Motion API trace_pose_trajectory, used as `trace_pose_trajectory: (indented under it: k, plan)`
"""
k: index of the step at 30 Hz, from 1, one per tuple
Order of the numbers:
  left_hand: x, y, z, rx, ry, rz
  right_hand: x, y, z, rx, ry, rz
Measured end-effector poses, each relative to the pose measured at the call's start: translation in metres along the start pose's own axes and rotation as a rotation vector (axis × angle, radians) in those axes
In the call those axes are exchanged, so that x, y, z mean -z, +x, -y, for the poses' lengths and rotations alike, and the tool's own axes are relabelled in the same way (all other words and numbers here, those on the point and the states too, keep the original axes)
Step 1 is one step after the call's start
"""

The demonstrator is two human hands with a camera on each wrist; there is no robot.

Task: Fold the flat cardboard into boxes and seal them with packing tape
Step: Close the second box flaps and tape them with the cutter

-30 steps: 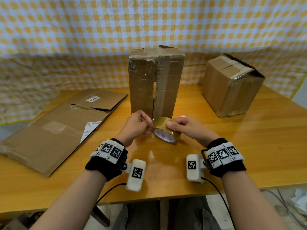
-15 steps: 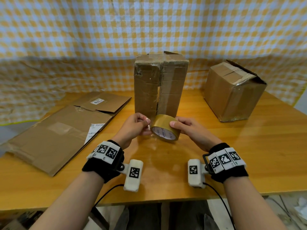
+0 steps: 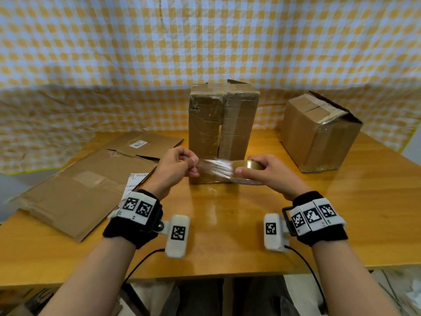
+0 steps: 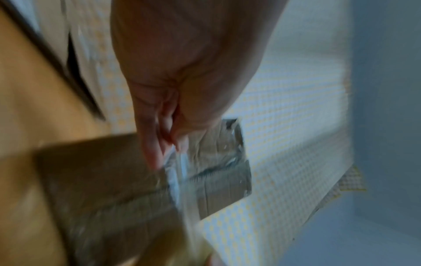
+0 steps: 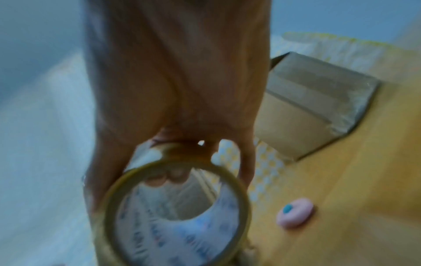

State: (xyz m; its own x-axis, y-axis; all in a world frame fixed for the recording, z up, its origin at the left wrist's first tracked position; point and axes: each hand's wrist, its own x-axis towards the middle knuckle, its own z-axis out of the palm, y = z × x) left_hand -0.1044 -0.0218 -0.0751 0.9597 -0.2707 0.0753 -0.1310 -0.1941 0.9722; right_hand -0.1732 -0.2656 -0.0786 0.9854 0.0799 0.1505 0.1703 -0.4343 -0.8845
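Note:
A tall cardboard box (image 3: 222, 119) stands upright mid-table, its front seam gaping; in the blurred left wrist view the tall box (image 4: 223, 162) lies behind the fingers. My right hand (image 3: 266, 172) grips a roll of brown packing tape (image 3: 247, 165), fingers through its core (image 5: 173, 207). My left hand (image 3: 180, 165) pinches the tape's free end, and a clear strip of tape (image 3: 215, 169) stretches between the hands in front of the box's base. In the left wrist view the strip (image 4: 180, 172) runs down from the pinching fingers.
A second, taped cardboard box (image 3: 319, 131) sits at the back right. Flat cardboard sheets (image 3: 86, 185) with white labels lie on the left of the wooden table (image 3: 227, 224). A small pink round object (image 5: 295, 214) rests on the table. Checked cloth hangs behind.
The hands have moved apart, pulling a length of tape off the roll. The roll now lies flatter and further right; the left hand has moved left with the tape end.

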Motion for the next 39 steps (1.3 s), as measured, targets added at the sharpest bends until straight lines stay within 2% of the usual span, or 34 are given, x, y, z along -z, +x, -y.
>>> trace_pose_trajectory:
  k: [3,5,9,12,14,18,20,27,30,34,39]
  plan:
    - [0.009,-0.005,-0.010,-0.092,0.057,-0.018,0.003,-0.003,0.000,-0.045,-0.073,-0.100]
    - [0.015,-0.006,-0.016,-0.139,0.065,-0.052,0.003,-0.005,0.004,-0.034,-0.034,-0.134]
    - [0.029,-0.007,-0.029,-0.206,0.053,-0.045,0.016,-0.011,0.021,0.051,0.063,-0.152]
    - [0.033,-0.006,-0.043,-0.283,0.057,-0.093,0.027,-0.008,0.031,0.118,0.050,-0.199]
    - [0.035,-0.001,-0.055,-0.338,0.083,-0.111,0.034,-0.003,0.037,0.165,-0.037,-0.299]
    - [0.037,0.010,-0.075,-0.394,0.076,-0.152,0.044,0.009,0.053,0.263,-0.252,-0.610]
    - [0.035,0.015,-0.084,-0.411,0.073,-0.163,0.047,0.014,0.061,0.269,-0.348,-0.692]
    - [0.033,0.036,-0.108,-0.400,-0.038,-0.105,0.065,0.036,0.085,0.269,-0.518,-0.765]
    - [0.033,0.040,-0.111,-0.445,-0.038,-0.141,0.068,0.045,0.092,0.286,-0.553,-0.783]
    - [0.031,0.049,-0.108,-0.498,0.050,-0.233,0.067,0.053,0.092,0.275,-0.586,-0.798]
    - [0.025,0.059,-0.101,-0.582,0.204,-0.280,0.067,0.055,0.085,0.245,-0.686,-0.819]
